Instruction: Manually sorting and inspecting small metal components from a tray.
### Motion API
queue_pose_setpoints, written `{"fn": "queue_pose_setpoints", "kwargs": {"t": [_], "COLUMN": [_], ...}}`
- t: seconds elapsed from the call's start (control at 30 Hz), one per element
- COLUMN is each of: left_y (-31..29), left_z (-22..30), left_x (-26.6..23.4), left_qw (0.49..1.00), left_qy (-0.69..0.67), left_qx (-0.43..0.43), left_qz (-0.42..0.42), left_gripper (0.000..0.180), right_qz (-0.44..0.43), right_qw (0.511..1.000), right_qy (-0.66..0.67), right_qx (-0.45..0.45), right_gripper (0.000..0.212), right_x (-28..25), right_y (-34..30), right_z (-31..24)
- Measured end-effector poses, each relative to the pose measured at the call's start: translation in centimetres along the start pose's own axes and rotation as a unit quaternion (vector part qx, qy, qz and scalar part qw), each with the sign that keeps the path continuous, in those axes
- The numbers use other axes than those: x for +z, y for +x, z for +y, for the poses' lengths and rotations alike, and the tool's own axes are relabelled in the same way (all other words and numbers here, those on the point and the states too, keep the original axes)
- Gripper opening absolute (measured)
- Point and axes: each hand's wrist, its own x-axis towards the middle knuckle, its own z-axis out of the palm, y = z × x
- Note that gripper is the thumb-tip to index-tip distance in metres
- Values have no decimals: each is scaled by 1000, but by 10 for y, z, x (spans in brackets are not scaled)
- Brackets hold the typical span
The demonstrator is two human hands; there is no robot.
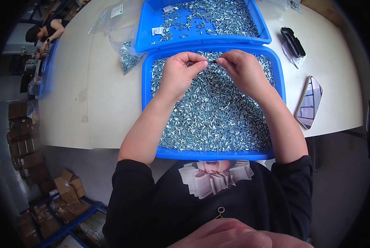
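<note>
Both hands are raised over the far part of a blue plastic tray (147, 91) full of small silvery metal pins (218, 120). My left hand (180, 73) has thumb and index finger pinched together. Opposite it, my right hand (246, 71) pinches in the same way. Between the two sets of fingertips sits a small dark piece (212, 62), too small to name. It reaches from one pinch to the other.
Behind stands a second blue tray (201, 42) with more such pieces. Clear plastic bags (129, 60) lie at its left. On the right are an open black case (293, 42) and a phone (309, 102). Another person (52, 31) works at far left, near a shelf with cartons (69, 186).
</note>
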Motion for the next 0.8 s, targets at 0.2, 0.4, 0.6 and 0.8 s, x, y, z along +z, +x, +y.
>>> {"fn": "queue_pose_setpoints", "kwargs": {"t": [0.2,0.4,0.6,0.8], "left_y": [1,2,-1,0], "left_z": [-5,-7,1,-6], "left_x": [0,3,-4,1], "left_qw": [998,995,995,968], "left_qy": [34,44,56,223], "left_qx": [56,94,-62,117], "left_qz": [0,-8,-57,-3], "left_gripper": [12,11,16,25], "right_qz": [-51,-65,-36,-65], "right_qw": [991,993,996,995], "right_qy": [107,79,80,46], "right_qx": [66,52,20,53], "right_gripper": [19,18,16,19], "right_x": [1,3,3,2], "right_y": [0,-1,-1,-1], "right_z": [-4,2,2,0]}}
